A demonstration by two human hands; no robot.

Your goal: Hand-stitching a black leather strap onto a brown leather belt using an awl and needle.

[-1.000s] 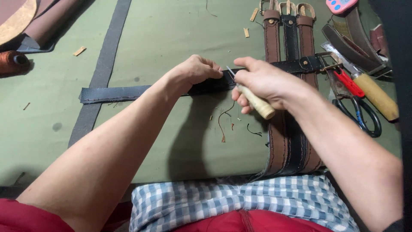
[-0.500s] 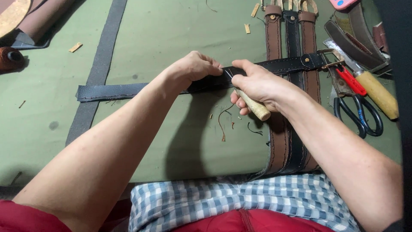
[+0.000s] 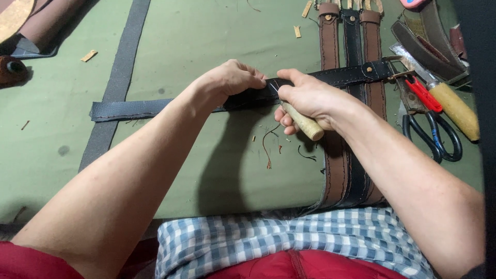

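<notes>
A black leather belt (image 3: 341, 76) lies crosswise on the green mat (image 3: 206, 41), its grey lining end (image 3: 124, 109) reaching left. My left hand (image 3: 230, 82) presses down on the belt near its middle. My right hand (image 3: 310, 98) grips a tool with a pale wooden handle (image 3: 305, 124), its thin metal tip touching the belt's edge just beside my left fingers. Loose thread ends (image 3: 268, 144) lie on the mat under my hands.
Three belts, brown, black and brown (image 3: 356, 46), run lengthwise under the black one. At the right lie black scissors (image 3: 431, 137), a red cutter (image 3: 423, 94), a wooden-handled knife (image 3: 454, 109) and more straps. A dark strip (image 3: 121, 72) runs down the left. Leather scraps dot the mat.
Both hands stay on the belt at the same spot. The view has shifted slightly; the tool's angle is nearly unchanged.
</notes>
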